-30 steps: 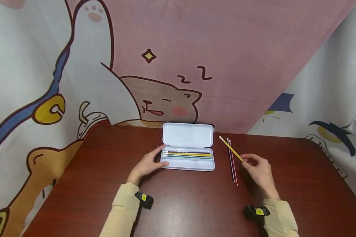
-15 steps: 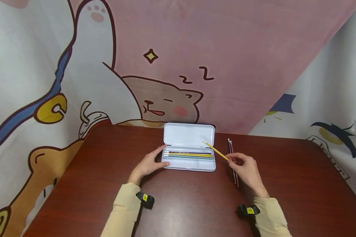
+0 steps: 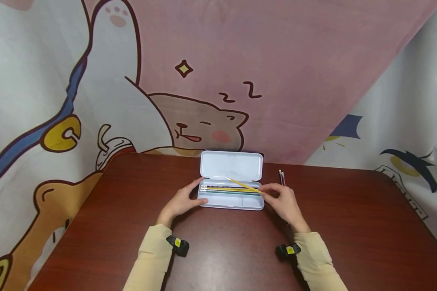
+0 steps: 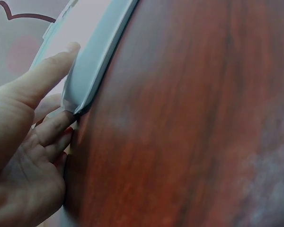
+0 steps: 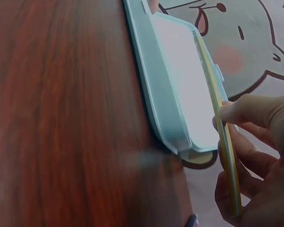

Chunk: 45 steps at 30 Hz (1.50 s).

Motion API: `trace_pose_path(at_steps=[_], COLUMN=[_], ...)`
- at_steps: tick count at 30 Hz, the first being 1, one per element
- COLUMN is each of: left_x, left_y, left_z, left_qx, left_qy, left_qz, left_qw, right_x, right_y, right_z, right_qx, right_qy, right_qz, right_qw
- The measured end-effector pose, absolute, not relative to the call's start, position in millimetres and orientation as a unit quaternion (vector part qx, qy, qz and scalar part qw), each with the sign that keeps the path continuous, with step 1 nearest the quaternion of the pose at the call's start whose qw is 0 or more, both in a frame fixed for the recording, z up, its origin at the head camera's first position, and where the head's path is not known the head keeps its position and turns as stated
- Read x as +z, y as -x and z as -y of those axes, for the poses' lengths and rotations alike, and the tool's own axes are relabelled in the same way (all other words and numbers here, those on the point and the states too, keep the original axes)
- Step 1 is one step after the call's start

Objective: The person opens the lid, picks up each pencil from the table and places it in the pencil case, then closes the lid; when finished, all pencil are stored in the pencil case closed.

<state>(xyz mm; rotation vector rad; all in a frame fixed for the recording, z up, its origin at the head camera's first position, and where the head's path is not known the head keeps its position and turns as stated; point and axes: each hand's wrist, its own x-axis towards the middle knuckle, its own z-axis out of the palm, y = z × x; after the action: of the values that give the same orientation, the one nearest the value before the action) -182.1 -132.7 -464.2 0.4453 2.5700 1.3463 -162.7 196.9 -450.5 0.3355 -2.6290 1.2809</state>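
A white pencil case (image 3: 222,201) lies with its lid (image 3: 231,165) raised at the back. Several pencils (image 3: 215,191), with white ends to the left, lie side by side in its long rear compartment. At the case's left end my left hand (image 3: 178,205) grips it, thumb (image 4: 54,71) over the front rim and fingers against the end wall. My right hand (image 3: 285,204) pinches a yellow pencil (image 3: 240,184) near its right end. That pencil slants over the case, its white end up and to the left; the right wrist view shows its shaft (image 5: 213,80) between thumb and fingers.
Two pencils (image 3: 282,178), one dark and one red, lie right of the case, partly hidden behind my right hand. The brown table (image 3: 218,246) extends around everything. A cartoon-printed cloth (image 3: 295,81) hangs just behind its back edge.
My right hand has carried the yellow pencil leftward from above the loose pencils to over the case, and the pencil now lies flatter. The left hand keeps its place on the case.
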Motion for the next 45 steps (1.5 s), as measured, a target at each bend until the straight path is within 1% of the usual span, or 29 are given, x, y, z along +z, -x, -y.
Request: trace_pose_path(at_steps=[6,8,18,27,35,45], left_x=[-464.1,-463.9,-463.3,-463.9,-465.2,-464.8], left_y=[181.9,181.7,180.9,181.2,183.1,181.7], left_z=[132.7,132.8,132.1,131.3,130.3,131.2], left_qx=[0.458,0.46,0.46,0.463,0.458,0.458], left_qy=[-0.149,-0.149,-0.146,-0.142,-0.141,-0.141], left_qz=[-0.87,-0.869,-0.869,-0.869,-0.871,-0.871], left_qw=[0.103,0.103,0.104,0.105,0.107,0.108], right_x=[-452.4,-453.4,-454.4,-451.9,-454.6,-446.1], right_y=[174.9,179.2,195.4,204.6,204.5,190.7], right_z=[-182.0,-177.4,-156.7,-142.7,-151.6,-179.5], right_qx=[0.417,0.413,0.425,0.426,0.433,0.433], right_qy=[-0.158,-0.169,-0.176,-0.168,-0.166,-0.137], right_qz=[0.887,0.887,0.885,0.887,0.883,0.887], right_qw=[0.118,0.116,0.072,0.058,0.07,0.087])
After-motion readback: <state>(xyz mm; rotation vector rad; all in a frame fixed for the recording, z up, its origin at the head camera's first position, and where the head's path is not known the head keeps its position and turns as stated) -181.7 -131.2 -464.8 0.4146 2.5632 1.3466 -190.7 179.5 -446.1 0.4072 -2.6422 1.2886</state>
